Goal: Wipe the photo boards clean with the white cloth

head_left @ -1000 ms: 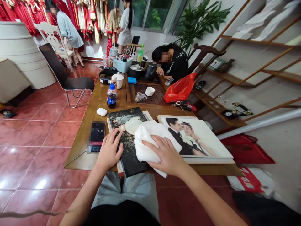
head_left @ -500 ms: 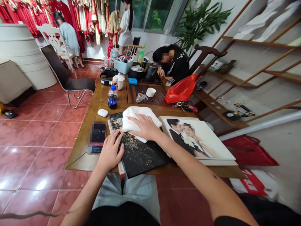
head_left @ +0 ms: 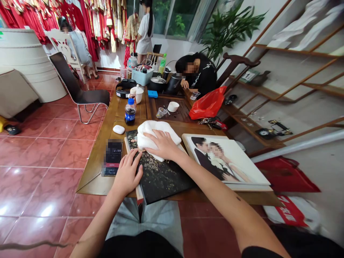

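A dark photo album or framed print (head_left: pixel 166 181) with a speckled floral pattern lies at the table's near edge, its pale side showing on the left. My right hand (head_left: pixel 161 144) presses over a bunched white towel (head_left: pixel 143 134) on its upper part, fingers curved across the cloth. Resting on the left edge of the dark album, my left hand (head_left: pixel 129 172) has its fingers apart and holds nothing. To the right lies a second album (head_left: pixel 252 165) with a wedding couple on its cover. A phone (head_left: pixel 112 157) sits just left of my left hand.
Beyond the towel stand a cola bottle (head_left: pixel 130 114) and a white earbud case (head_left: pixel 118 129). A red plastic bag (head_left: pixel 206 105) and keys (head_left: pixel 208 122) are at the right. Across the table a person in black (head_left: pixel 204 71) leans forward. Wooden shelves (head_left: pixel 279 95) flank the right.
My right hand and the towel have slid slightly left across the dark album. My left hand stays at its edge. The whole view has shifted very slightly.
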The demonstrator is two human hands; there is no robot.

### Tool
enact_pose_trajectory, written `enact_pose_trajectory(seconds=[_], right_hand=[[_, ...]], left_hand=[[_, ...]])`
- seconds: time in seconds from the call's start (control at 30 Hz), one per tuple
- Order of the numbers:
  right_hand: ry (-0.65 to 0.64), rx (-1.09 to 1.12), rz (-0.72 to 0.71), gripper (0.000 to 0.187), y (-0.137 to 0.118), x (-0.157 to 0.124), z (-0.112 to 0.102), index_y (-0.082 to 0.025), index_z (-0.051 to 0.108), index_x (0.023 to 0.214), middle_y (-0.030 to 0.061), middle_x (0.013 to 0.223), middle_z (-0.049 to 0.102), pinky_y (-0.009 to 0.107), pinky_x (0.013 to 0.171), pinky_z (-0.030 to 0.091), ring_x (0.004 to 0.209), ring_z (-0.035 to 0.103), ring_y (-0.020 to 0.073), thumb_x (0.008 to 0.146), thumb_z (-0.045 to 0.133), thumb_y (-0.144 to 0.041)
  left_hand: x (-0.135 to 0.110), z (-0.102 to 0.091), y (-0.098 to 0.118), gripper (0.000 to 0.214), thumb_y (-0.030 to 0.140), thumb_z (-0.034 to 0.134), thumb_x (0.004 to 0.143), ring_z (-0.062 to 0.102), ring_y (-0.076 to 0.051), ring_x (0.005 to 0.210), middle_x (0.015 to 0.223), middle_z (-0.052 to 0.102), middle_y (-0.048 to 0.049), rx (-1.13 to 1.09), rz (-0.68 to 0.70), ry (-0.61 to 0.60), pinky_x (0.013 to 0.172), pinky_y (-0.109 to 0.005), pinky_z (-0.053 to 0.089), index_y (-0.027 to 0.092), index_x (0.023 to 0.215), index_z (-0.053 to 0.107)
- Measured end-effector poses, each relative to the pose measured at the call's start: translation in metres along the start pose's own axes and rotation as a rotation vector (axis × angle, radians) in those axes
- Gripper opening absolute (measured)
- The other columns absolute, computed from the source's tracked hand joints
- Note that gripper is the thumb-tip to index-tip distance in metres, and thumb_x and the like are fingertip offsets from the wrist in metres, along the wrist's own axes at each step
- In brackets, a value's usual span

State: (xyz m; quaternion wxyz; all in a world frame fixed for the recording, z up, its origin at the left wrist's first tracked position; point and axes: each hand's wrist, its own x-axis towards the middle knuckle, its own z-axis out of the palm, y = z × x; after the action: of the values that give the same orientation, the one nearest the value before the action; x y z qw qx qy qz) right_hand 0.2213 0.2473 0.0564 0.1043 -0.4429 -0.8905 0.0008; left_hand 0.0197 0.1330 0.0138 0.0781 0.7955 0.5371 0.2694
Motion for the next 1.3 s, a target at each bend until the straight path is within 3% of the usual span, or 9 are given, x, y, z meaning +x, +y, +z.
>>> enact_pose_trajectory(seconds=[0.3,0.53,0.63,0.77,0.9,1.0,1.13,1.3], right_hand=[[-0.014,-0.014,-0.078,0.07,-0.023,-0.09,-0.013,-0.023,0.048,0.151,0.0215,0.142,0.052,0.056,0.106,0.033,0.131,0.045,0.0388,0.088,0.066,-0.047],[0.03,0.041,-0.153,0.07,-0.034,-0.156,-0.027,-0.023,0.062,0.135,0.0196,0.129,0.058,0.058,0.102,0.038,0.117,0.054,0.0376,0.07,0.079,-0.044],[0.158,0.034,-0.202,0.062,-0.034,-0.173,-0.032,-0.022,0.065,0.128,0.0181,0.122,0.059,0.057,0.099,0.041,0.112,0.056,0.0363,0.07,0.077,-0.041],[0.435,0.039,-0.247,0.056,-0.021,-0.189,-0.041,-0.016,0.063,0.125,0.0203,0.123,0.057,0.055,0.096,0.047,0.113,0.058,0.0367,0.076,0.071,-0.043],[0.669,-0.019,-0.155,0.061,0.009,-0.204,-0.056,-0.017,0.058,0.134,0.0203,0.127,0.056,0.052,0.088,0.053,0.113,0.06,0.0387,0.079,0.07,-0.042],[0.746,-0.202,-0.072,0.06,0.038,-0.207,-0.069,-0.021,0.058,0.134,0.0204,0.128,0.055,0.054,0.089,0.051,0.111,0.06,0.0402,0.079,0.072,-0.043],[0.597,-0.43,0.102,0.049,0.079,-0.197,-0.074,-0.019,0.065,0.127,0.0188,0.119,0.06,0.051,0.092,0.045,0.106,0.061,0.0374,0.085,0.067,-0.045],[0.292,-0.43,0.275,0.049,0.121,-0.184,-0.05,-0.018,0.066,0.128,0.0182,0.12,0.064,0.048,0.091,0.04,0.106,0.059,0.0345,0.083,0.063,-0.038]], left_hand=[[-0.001,-0.001,0.0,0.049,0.03,0.039,0.103,0.035,-0.027,0.149,0.158,0.042,-0.0125,0.031,0.004,-0.006,0.12,-0.048,0.033,0.019,0.15,0.043],[0.001,-0.003,0.001,0.049,0.029,0.039,0.102,0.037,-0.028,0.148,0.157,0.045,-0.012,0.063,0.001,0.0,0.12,-0.049,0.033,0.019,0.149,0.046],[0.002,-0.003,0.0,0.048,0.029,0.039,0.102,0.038,-0.028,0.147,0.156,0.045,-0.0125,0.067,0.007,0.002,0.12,-0.048,0.034,0.019,0.149,0.046],[0.002,-0.004,0.0,0.048,0.029,0.039,0.102,0.039,-0.027,0.146,0.156,0.044,-0.0134,0.077,0.016,0.004,0.12,-0.047,0.034,0.019,0.149,0.046],[0.005,-0.011,0.002,0.046,0.029,0.042,0.101,0.042,-0.027,0.144,0.152,0.048,-0.0112,0.106,0.022,-0.008,0.12,-0.049,0.033,0.022,0.146,0.048],[0.017,-0.02,0.004,0.039,0.031,0.044,0.1,0.049,-0.027,0.135,0.141,0.057,-0.0104,0.133,0.019,-0.028,0.118,-0.05,0.035,0.022,0.136,0.056],[0.051,-0.026,0.005,0.035,0.032,0.043,0.101,0.053,-0.028,0.129,0.135,0.059,-0.0117,0.194,0.011,-0.031,0.114,-0.048,0.039,0.02,0.128,0.061],[0.114,-0.024,0.001,0.039,0.032,0.042,0.1,0.055,-0.03,0.125,0.136,0.058,-0.0123,0.277,0.021,-0.095,0.11,-0.048,0.042,0.021,0.133,0.06]])
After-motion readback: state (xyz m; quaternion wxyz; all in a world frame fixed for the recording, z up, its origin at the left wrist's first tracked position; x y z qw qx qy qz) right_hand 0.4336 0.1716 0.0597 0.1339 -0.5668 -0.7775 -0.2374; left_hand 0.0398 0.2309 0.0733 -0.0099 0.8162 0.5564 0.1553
